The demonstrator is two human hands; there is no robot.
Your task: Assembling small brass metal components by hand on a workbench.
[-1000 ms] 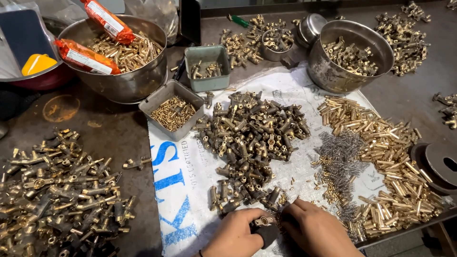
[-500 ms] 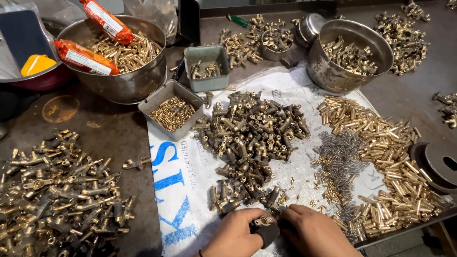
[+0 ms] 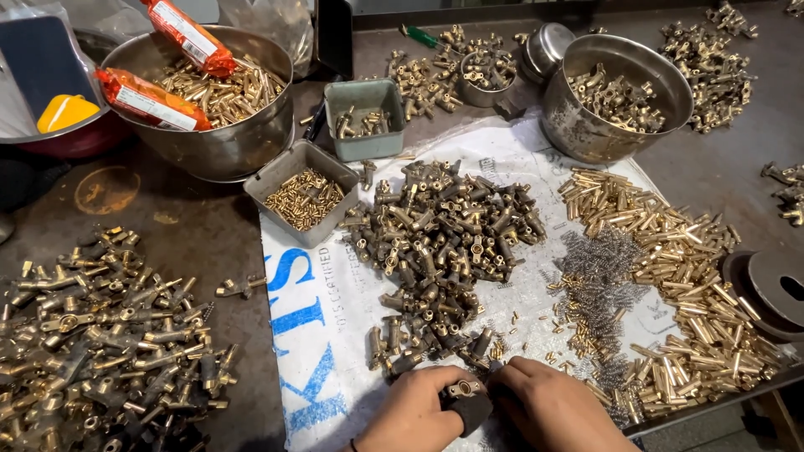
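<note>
My left hand (image 3: 412, 413) and my right hand (image 3: 554, 410) meet at the bottom edge of the view, over a white woven sack sheet (image 3: 322, 335). Between them sits a small brass valve body (image 3: 463, 389) on a dark block (image 3: 471, 412); both hands grip this piece. Just beyond my fingers lies a big heap of dark brass valve bodies (image 3: 444, 243). A patch of small steel springs (image 3: 599, 268) and a spread of brass pins (image 3: 687, 276) lie to the right.
A pile of brass fittings (image 3: 92, 335) covers the left of the table. At the back stand a steel bowl (image 3: 243, 138) with orange packets, a second steel bowl (image 3: 586, 125), two small grey trays (image 3: 289, 172) (image 3: 368, 146) and a round dark disc (image 3: 770, 289) at right.
My hands have closed in together around the brass piece on the dark block, which now shows between them. Nothing else on the table has moved.
</note>
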